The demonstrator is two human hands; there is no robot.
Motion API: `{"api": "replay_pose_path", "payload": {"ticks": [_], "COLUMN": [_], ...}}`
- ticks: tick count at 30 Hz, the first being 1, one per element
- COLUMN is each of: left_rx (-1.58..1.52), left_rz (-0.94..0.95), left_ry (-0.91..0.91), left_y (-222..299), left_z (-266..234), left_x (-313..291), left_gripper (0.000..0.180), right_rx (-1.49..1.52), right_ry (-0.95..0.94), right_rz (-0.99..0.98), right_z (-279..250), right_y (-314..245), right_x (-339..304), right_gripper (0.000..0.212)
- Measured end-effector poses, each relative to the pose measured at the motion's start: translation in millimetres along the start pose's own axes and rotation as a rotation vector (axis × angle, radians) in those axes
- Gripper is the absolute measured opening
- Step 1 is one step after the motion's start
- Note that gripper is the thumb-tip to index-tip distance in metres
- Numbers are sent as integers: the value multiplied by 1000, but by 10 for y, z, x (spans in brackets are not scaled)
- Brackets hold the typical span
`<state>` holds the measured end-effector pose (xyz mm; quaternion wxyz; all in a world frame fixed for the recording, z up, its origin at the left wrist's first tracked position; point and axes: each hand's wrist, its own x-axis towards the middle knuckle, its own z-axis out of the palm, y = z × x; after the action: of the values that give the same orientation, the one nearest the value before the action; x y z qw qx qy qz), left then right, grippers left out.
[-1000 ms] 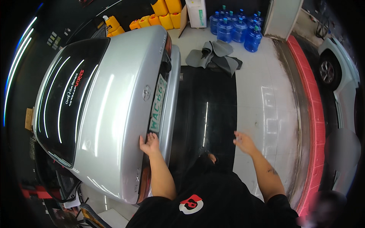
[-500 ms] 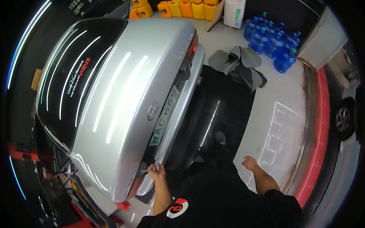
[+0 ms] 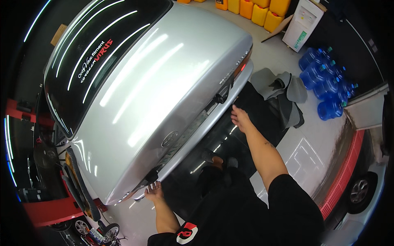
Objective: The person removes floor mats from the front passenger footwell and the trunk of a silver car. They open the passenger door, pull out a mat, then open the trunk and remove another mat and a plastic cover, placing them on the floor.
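The back of a silver sedan spreads before me, with its trunk lid (image 3: 164, 82) down. Below the lid runs the silver rear bumper (image 3: 201, 139), a dark gap between them. A licence plate (image 3: 186, 135) sits in that gap, seen at a slant. My left hand (image 3: 154, 192) is at the bumper's left end, palm up and fingers spread; whether it touches the edge I cannot tell. My right hand (image 3: 240, 117) reaches out close to the bumper's right part, fingers loosely bent and apart, with nothing seen in it.
Grey mats (image 3: 283, 92) lie heaped on the floor at right. Behind them stand blue water bottles (image 3: 326, 80), a white water dispenser (image 3: 303, 24) and yellow jerrycans (image 3: 260, 14). A red kerb (image 3: 342, 174) runs along the right, with another car's wheel (image 3: 360, 192) beyond. A black mat (image 3: 254, 143) lies underfoot.
My right hand has swung forward and left, from my side to near the bumper's right part. My left hand stays by the bumper's left end. The view has shifted and turned.
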<state>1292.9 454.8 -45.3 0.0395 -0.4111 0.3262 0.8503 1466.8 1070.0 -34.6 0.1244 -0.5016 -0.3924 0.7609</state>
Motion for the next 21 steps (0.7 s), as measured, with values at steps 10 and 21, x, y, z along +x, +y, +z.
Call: {"api": "replay_pose_path", "payload": {"ticks": [10, 21], "left_rx": [-424, -119], "left_rz": [-86, 17], "left_ry": [146, 55], "left_y": [-232, -55], "left_z": [411, 768], "left_x": [328, -171], "left_gripper": [63, 48], "right_rx": [491, 485], "right_ry": [76, 112], "right_rz": [101, 89], "right_z": [714, 826], "right_y": [-347, -818], "right_x": [1128, 644], "right_gripper": [94, 76]}}
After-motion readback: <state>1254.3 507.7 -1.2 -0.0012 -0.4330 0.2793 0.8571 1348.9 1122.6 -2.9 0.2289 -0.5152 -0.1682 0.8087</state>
